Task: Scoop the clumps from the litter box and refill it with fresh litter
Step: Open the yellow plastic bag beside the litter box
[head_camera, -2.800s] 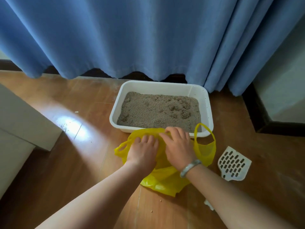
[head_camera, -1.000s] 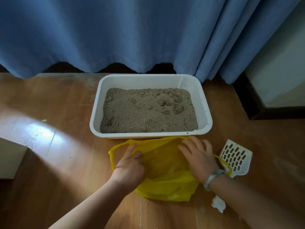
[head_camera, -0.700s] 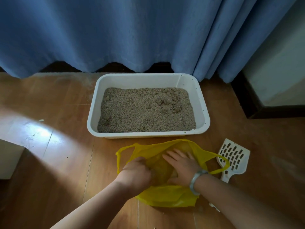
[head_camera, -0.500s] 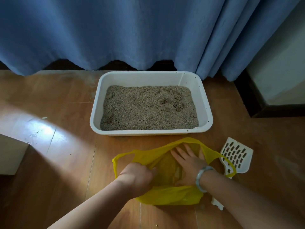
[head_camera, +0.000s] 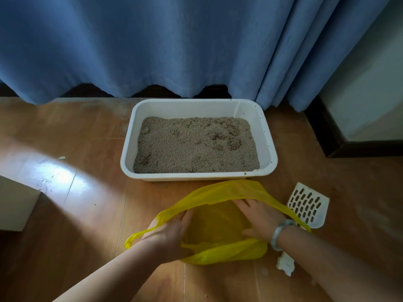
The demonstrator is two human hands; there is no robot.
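A white litter box (head_camera: 196,177) sits on the wooden floor by the curtain, holding grey litter (head_camera: 185,149) with darker clumps (head_camera: 234,144) toward its right side. In front of it lies a yellow plastic bag (head_camera: 218,225) with its mouth pulled wide. Both of my hands are inside that mouth. My left hand (head_camera: 168,234) pushes the left rim outward with straight fingers. My right hand (head_camera: 259,219), with a bracelet at the wrist, presses the right rim outward. A white slotted scoop (head_camera: 308,204) lies on the floor just right of the bag, untouched; my right forearm covers part of its handle.
A blue curtain (head_camera: 174,46) hangs right behind the box. A cardboard box (head_camera: 15,203) stands at the left edge. A wall with a dark baseboard (head_camera: 327,136) closes off the right. Bare floor (head_camera: 76,192) lies left of the bag.
My hands, close together inside the bag half a second ago, have spread apart, and the bag's mouth has stretched wider. The litter box and scoop have not moved.
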